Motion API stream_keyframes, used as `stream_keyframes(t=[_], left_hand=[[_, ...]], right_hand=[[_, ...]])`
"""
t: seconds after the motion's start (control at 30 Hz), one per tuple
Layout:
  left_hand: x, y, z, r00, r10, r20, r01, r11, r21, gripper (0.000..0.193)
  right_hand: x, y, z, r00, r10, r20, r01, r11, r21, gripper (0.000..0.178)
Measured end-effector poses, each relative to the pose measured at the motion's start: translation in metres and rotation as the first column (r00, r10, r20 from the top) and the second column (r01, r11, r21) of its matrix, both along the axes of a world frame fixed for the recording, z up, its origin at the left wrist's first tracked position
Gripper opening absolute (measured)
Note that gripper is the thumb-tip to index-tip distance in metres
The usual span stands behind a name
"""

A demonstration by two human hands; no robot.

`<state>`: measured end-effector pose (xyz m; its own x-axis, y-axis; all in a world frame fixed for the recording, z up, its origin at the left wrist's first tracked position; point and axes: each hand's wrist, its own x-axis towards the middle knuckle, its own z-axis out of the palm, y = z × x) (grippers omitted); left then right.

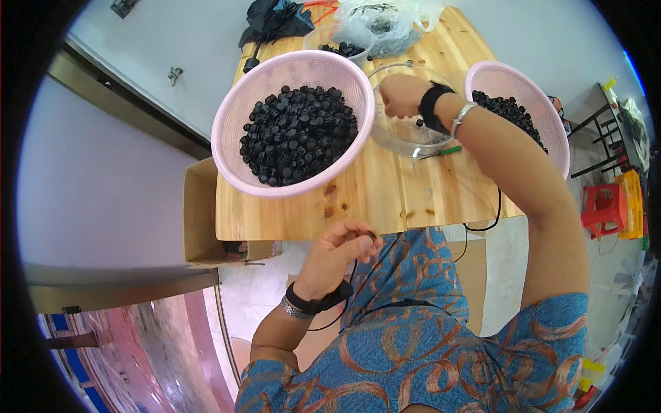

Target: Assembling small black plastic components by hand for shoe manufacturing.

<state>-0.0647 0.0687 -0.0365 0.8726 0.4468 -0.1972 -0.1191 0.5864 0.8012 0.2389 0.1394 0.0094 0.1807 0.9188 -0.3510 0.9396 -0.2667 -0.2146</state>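
My left hand (342, 249) is just off the table's near edge, thumb and fingers pinched round a small dark piece (372, 235), mostly covered by the fingertips. Over a clear plastic bowl (405, 146) my right hand (402, 95) reaches with its fingers curled closed; what they hold, if anything, is hidden. A few small black parts lie in that bowl. A green-handled tool (450, 150) rests by the bowl's near rim. To its left stands a pink basket (229, 153) heaped with black round plastic caps (301, 134).
A second pink basket (559, 141) of small black parts stands at the right. Behind are another clear tub (310, 43), a clear plastic bag (396, 38) and a black bag (275, 24). A cardboard box (200, 213) is at the table's left; a red stool (603, 208) is farther right.
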Motion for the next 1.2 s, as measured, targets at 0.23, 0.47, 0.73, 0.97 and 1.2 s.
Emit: stream_keyframes(t=[0.23,0.47,0.73,0.97,1.2], left_hand=[[0.017,0.002,0.015,0.98,0.157,0.119,-0.142,0.982,-0.124,0.025],[0.032,-0.014,0.02,0.967,0.147,0.208,-0.126,0.986,-0.11,0.026],[0.043,-0.048,0.027,0.975,0.121,0.189,-0.137,0.988,0.077,0.025],[0.051,-0.072,0.037,0.984,0.086,0.157,-0.121,0.965,0.232,0.026],[0.062,-0.093,0.044,0.991,0.035,0.129,-0.066,0.968,0.241,0.025]], right_hand=[[-0.044,-0.088,0.057,0.729,0.184,-0.66,0.126,0.911,0.393,0.007],[-0.093,-0.171,0.048,0.651,0.259,-0.714,0.24,0.822,0.516,0.006],[-0.099,-0.212,0.051,0.873,0.407,-0.268,-0.062,0.639,0.767,0.007],[-0.096,-0.246,0.057,0.921,0.352,-0.166,-0.097,0.62,0.779,0.01],[-0.091,-0.273,0.059,0.936,0.295,-0.193,-0.043,0.637,0.769,0.011]])
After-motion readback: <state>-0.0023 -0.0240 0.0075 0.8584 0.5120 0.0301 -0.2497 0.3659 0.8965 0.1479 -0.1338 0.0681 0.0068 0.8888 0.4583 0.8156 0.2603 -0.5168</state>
